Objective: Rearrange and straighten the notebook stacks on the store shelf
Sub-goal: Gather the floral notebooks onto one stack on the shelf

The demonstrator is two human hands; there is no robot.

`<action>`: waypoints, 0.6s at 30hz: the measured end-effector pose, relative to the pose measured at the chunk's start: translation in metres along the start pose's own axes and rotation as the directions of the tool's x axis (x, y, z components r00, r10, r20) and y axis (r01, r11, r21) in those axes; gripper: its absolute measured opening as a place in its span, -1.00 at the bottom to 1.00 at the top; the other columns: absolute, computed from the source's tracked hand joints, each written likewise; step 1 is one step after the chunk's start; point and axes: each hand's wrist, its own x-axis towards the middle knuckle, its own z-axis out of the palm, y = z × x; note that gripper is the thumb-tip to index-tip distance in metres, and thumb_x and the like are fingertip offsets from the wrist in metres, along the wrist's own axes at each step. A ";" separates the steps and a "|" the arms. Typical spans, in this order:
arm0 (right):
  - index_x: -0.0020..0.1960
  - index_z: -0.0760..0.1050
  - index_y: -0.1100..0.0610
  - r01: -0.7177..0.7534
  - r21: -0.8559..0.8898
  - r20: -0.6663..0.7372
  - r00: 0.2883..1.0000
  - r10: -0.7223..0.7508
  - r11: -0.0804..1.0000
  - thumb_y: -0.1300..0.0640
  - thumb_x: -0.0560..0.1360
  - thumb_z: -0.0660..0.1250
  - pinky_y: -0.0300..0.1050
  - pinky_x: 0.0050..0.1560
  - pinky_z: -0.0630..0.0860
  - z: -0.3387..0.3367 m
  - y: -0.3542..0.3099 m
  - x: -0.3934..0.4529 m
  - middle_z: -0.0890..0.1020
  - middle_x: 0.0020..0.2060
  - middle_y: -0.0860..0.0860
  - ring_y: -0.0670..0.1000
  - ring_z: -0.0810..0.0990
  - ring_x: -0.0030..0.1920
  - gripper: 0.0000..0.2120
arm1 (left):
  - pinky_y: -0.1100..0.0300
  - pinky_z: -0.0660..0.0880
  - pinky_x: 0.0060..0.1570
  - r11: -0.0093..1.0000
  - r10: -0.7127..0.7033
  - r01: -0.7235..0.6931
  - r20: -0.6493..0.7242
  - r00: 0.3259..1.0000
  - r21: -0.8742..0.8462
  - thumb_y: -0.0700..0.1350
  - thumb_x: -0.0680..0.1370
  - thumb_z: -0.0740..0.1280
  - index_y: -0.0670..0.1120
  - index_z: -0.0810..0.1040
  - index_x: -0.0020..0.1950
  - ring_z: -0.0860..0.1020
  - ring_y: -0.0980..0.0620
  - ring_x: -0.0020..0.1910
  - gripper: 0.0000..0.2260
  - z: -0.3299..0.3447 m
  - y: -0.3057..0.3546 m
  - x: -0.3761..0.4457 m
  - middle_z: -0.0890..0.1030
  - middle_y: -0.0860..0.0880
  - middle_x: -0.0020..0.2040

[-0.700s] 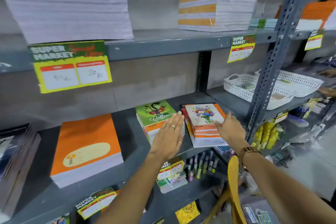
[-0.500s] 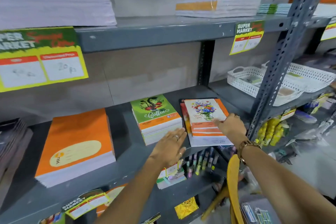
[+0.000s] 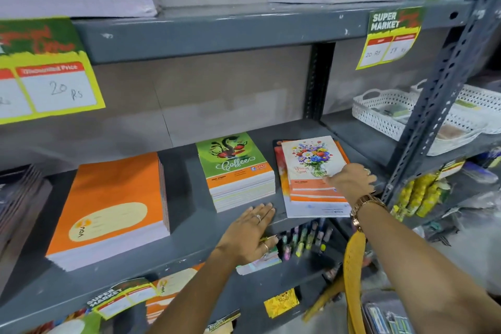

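A: Field note, middle shelf [image 3: 189, 228]. Your left hand [image 3: 250, 233] lies palm down on the bare grey board, fingers [image 3: 264, 210] straight and pressed together, tips pointing at the back wall. Holding nothing.

B: And the green stack?

A: Coffee notebook stack [image 3: 237, 171] sits just beyond those fingertips, slightly to their left, near but not touching. Edges look fairly square from here.

B: Rt hand?

A: Your right hand [image 3: 352, 182] is on the floral notebook stack [image 3: 311, 171], at its right edge. Fingers [image 3: 332, 179] reach left across the top cover, resting on it; whether they curl under an edge, can't tell. Watch [image 3: 363, 206] on that wrist.

B: Stack condition?

A: Uneven. Top floral book sits farther back than the ones beneath your fingers; orange covers and a white one stick out toward you, fanned and skewed, front corner at the shelf lip.

B: Anything else on that board?

A: Orange notebook stack [image 3: 108, 211], well left of your left fingers, big gap between it and the green one. White baskets [image 3: 385, 111] far right of your rt fingers, past the upright post [image 3: 444, 81]. Price tag [image 3: 390, 38] hangs from the shelf above.
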 end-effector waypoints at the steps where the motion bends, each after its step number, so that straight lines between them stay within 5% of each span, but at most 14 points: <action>1: 0.32 0.27 0.33 -0.001 0.063 -0.025 1.000 0.003 0.998 0.01 0.30 0.53 0.09 0.28 0.37 -0.002 -0.002 -0.001 0.39 0.32 0.24 0.23 0.32 0.33 -0.24 | 0.25 -0.25 0.44 1.000 -0.002 0.002 0.000 1.000 -0.009 0.18 0.58 -0.01 -0.08 -0.12 0.54 -0.08 0.02 0.56 -0.38 -0.001 -0.001 -0.002 -0.05 -0.04 0.58; 5: 0.26 0.27 0.42 0.100 0.422 -0.126 0.991 -0.051 0.901 0.29 0.46 0.31 0.08 0.24 0.41 -0.021 -0.021 -0.009 0.46 0.26 0.35 0.30 0.44 0.29 -0.56 | 0.28 -0.24 0.43 1.000 -0.021 0.021 0.009 1.000 -0.020 0.15 0.59 0.02 -0.07 -0.12 0.54 -0.08 0.03 0.56 -0.39 -0.008 -0.007 -0.015 -0.07 -0.02 0.58; 12: 0.27 0.24 0.37 0.262 0.521 -0.337 0.937 -0.086 0.812 0.27 0.57 0.18 0.12 0.20 0.39 -0.054 -0.056 -0.054 0.48 0.22 0.36 0.33 0.44 0.25 -0.68 | 0.28 -0.28 0.38 0.999 -0.034 0.034 0.026 0.999 0.005 0.28 0.54 -0.03 -0.06 -0.16 0.54 -0.11 0.03 0.56 -0.30 -0.009 -0.019 -0.042 -0.11 -0.02 0.58; 16: 0.23 0.31 0.33 0.196 0.684 -0.214 0.975 -0.064 0.702 0.24 0.53 0.24 0.13 0.18 0.47 -0.045 -0.076 -0.062 0.53 0.18 0.29 0.28 0.52 0.18 -0.69 | 0.27 -0.30 0.37 0.999 -0.046 0.046 0.031 0.998 0.019 0.16 0.58 0.03 -0.06 -0.17 0.54 -0.13 0.02 0.56 -0.36 -0.012 -0.024 -0.054 -0.13 -0.02 0.58; 18: 0.11 0.36 0.26 0.115 0.756 -0.083 0.993 -0.079 0.645 0.25 0.51 0.25 0.03 -0.02 0.55 -0.030 -0.085 -0.065 0.55 0.00 0.20 0.18 0.58 -0.03 -0.80 | 0.26 -0.32 0.37 0.998 -0.051 0.050 0.030 0.998 0.035 0.12 0.60 0.02 -0.05 -0.19 0.53 -0.16 0.01 0.55 -0.39 -0.013 -0.028 -0.056 -0.15 -0.02 0.57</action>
